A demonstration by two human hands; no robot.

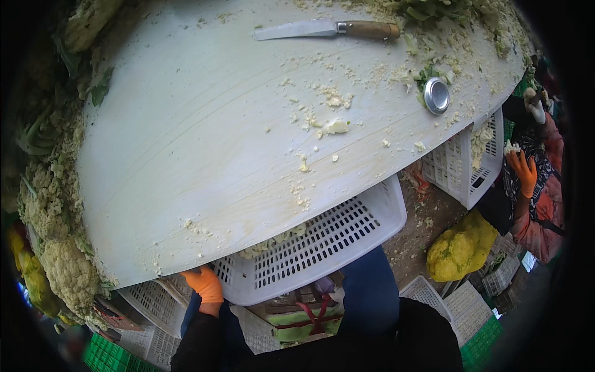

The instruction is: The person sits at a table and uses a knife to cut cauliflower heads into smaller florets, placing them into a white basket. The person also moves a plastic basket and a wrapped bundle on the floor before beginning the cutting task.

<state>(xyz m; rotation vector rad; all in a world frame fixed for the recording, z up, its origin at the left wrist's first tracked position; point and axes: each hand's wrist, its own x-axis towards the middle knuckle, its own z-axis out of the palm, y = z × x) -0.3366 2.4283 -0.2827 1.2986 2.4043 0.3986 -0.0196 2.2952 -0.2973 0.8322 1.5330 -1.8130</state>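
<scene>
My left hand (206, 284), in an orange glove, is at the near left, at the left end of a white plastic basket (347, 263). Its fingers look closed on the basket's rim, though the table edge hides their tips. The slotted basket lies under the near edge of the white table (173, 155), with pale cauliflower pieces (273, 243) inside. My right hand is out of view. On the table, a knife (325, 29) with a wooden handle lies at the far side, and a round silver metal lid or tin (436, 96) sits at the right.
Cauliflower heads (65, 266) and leaves pile along the table's left edge; crumbs and trimmings (334, 99) scatter across it. Another white crate (462, 164) and a yellow bag (462, 248) stand at right, near a person's orange-gloved hand (525, 173). Green crates (111, 356) are below left.
</scene>
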